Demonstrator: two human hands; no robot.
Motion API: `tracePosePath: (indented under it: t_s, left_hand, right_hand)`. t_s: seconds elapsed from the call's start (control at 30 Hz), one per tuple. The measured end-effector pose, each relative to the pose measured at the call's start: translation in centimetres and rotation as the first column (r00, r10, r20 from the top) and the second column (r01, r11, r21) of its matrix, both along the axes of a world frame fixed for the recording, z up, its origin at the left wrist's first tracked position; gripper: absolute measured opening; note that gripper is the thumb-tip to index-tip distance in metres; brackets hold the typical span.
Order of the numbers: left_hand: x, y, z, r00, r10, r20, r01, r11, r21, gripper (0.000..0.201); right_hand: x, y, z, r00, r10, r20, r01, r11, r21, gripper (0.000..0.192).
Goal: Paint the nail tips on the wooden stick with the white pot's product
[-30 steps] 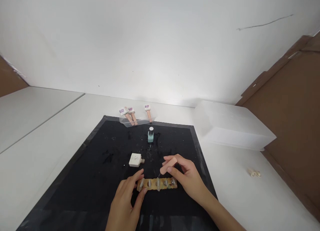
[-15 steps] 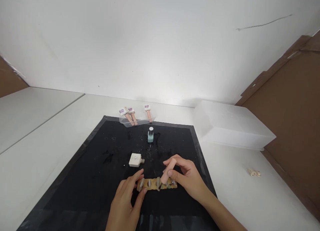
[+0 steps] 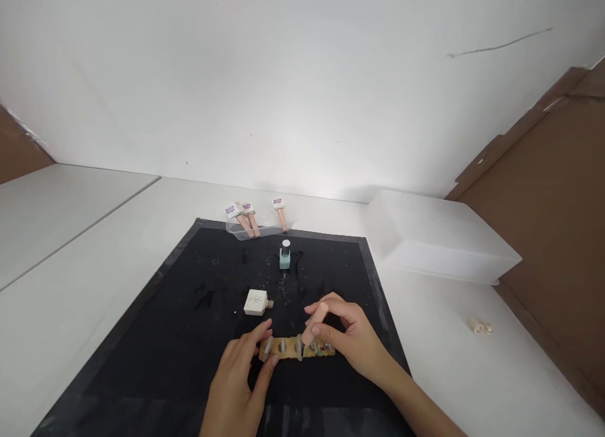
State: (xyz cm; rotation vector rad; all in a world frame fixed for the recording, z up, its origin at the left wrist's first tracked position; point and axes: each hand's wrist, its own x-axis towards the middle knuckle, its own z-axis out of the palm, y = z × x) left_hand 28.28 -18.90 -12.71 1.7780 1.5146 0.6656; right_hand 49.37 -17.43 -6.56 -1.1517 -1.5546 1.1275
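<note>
A yellowish strip [image 3: 290, 354] lies on the black mat, with several upright pieces that look like false nails along it. My left hand [image 3: 241, 367] grips its left end between thumb and fingers. In my right hand [image 3: 352, 336] is a pink-handled nail polish brush [image 3: 315, 323], slanted with its lower end over the middle of the strip. The bristles are hard to make out beside the upright pieces. Beyond the strip lies a white square bottle [image 3: 256, 302] on its side, its neck pointing right. Farther back stands a small mint-green nail polish bottle [image 3: 284, 259] with a dark cap.
At the back edge of the black mat [image 3: 165, 336], a clear shallow tray [image 3: 243, 234] carries several pink-handled packets. A white translucent box [image 3: 444, 235] stands on the right of the table. Small cream-coloured pieces [image 3: 480, 326] lie farther right, near a brown cardboard wall [image 3: 558, 235].
My right hand and the brush have shifted slightly left, the lower end staying over the middle of the strip. My left hand has kept its hold.
</note>
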Motion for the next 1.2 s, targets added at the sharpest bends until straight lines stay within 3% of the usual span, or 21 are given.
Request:
tracePosePath:
  t_s: [0.57, 1.2]
  left_hand:
    - [0.13, 0.03, 0.33, 1.000, 0.010, -0.004, -0.009, 0.995, 0.099, 0.039]
    - [0.11, -0.04, 0.42, 1.000, 0.025, 0.009, -0.026, 0.997, 0.075, 0.039]
  right_hand:
    - [-0.05, -0.02, -0.13, 0.999, -0.039, -0.018, 0.039, 0.999, -0.031, 0.017]
    - [-0.09, -0.06, 0.32, 0.999, -0.046, 0.026, 0.046, 0.999, 0.004, 0.012]
